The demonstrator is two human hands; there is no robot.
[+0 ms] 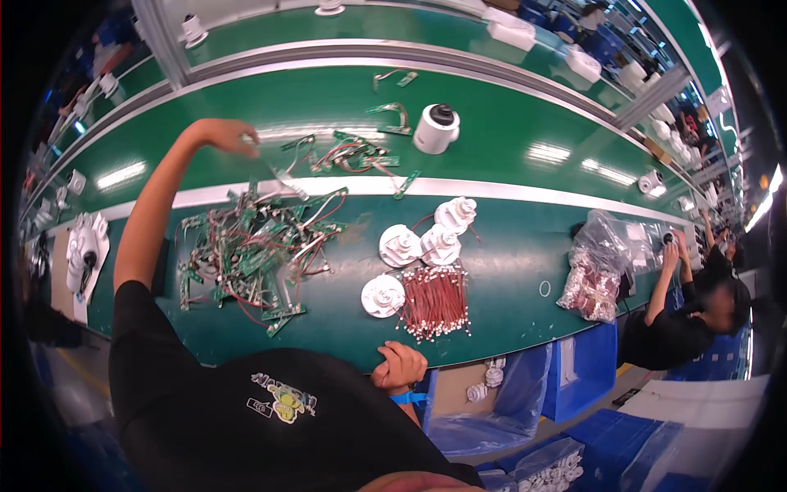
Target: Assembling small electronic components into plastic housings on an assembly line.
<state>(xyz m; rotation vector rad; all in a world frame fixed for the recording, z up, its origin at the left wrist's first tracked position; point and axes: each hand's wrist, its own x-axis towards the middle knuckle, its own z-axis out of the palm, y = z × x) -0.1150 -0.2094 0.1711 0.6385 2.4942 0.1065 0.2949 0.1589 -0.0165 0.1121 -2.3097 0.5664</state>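
Observation:
My left hand (227,137) reaches over the far green strip, fingers bent together and slightly smeared. What it pinches, if anything, cannot be made out; a blurred pale strip (288,180) hangs just below it. Under that arm lies a tangled heap of green circuit boards (254,246) with red wires. My right hand (400,365) is curled at the table's near edge, its palm hidden. Beyond it lie a bundle of red wires (434,303) with white connectors and several round white plastic parts (383,296).
More circuit boards (352,154) lie beyond the white rail, beside a white camera-like housing (436,129). A clear bag of parts (592,271) sits right, near a co-worker's hands (674,250). Blue bins (580,369) stand below the table edge. A metal post (162,41) rises at far left.

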